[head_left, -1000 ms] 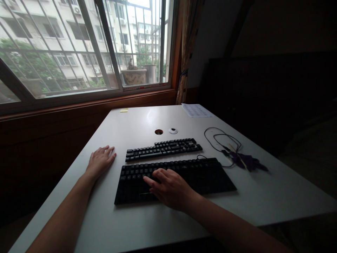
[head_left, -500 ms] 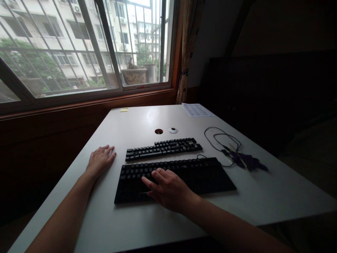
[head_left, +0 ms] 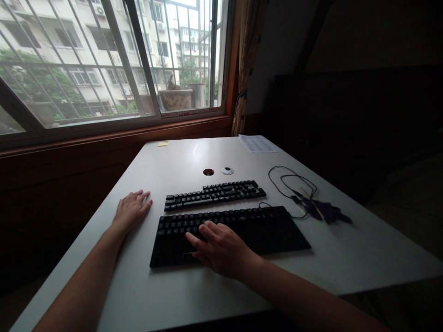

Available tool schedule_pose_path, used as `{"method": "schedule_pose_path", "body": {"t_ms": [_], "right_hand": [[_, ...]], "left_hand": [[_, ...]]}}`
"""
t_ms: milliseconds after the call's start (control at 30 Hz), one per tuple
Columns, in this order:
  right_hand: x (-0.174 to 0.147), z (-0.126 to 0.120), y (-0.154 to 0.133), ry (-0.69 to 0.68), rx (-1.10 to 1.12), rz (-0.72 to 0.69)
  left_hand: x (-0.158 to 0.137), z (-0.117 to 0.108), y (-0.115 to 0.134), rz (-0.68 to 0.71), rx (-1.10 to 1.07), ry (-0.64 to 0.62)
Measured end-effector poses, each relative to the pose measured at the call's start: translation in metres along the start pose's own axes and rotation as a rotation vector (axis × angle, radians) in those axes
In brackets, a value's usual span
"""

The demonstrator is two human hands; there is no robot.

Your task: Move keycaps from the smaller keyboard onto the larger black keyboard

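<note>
A black keyboard lies across the white table in front of me. Its upper rows carry keycaps, while the lower part on the left and much of the right side look bare. My right hand rests over the middle of it, fingers bent and apart, fingertips at the lowest row of fitted caps. I make out nothing held in it; what lies under the palm is hidden. Behind the keyboard, loose black keycaps stand lined up in rows. My left hand lies flat on the tabletop to their left, fingers spread, holding nothing.
To the right, a looped black cable lies by a dark purple cloth with a thin stick across it. Farther back are a round table hole, a white ring-shaped cover, a printed sheet and yellow notes.
</note>
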State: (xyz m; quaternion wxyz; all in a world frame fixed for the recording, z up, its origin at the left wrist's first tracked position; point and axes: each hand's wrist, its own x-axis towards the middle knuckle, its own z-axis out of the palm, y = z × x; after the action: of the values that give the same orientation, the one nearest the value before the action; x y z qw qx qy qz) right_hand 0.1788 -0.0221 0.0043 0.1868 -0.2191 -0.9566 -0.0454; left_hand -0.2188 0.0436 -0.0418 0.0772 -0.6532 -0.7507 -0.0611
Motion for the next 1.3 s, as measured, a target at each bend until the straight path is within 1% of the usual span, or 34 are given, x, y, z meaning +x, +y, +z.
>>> {"method": "schedule_pose_path", "body": {"t_ms": [300, 433, 600, 1067, 1300], "right_hand": [[0.002, 0.001, 0.002, -0.021, -0.035, -0.049], [0.003, -0.001, 0.004, -0.009, -0.035, -0.063], [0.001, -0.005, 0.009, 0.005, -0.016, -0.058], [-0.002, 0.0, 0.013, 0.082, 0.064, -0.03], [0.002, 0.0, 0.013, 0.043, 0.072, -0.057]], "left_hand": [[0.0, 0.002, 0.0, -0.003, 0.005, 0.005], [0.001, 0.002, 0.0, -0.001, 0.007, 0.009], [0.001, 0.001, -0.001, 0.01, 0.007, 0.007], [0.0, 0.003, -0.001, 0.007, 0.004, 0.013], [0.001, 0.003, 0.0, -0.001, 0.002, 0.014]]}}
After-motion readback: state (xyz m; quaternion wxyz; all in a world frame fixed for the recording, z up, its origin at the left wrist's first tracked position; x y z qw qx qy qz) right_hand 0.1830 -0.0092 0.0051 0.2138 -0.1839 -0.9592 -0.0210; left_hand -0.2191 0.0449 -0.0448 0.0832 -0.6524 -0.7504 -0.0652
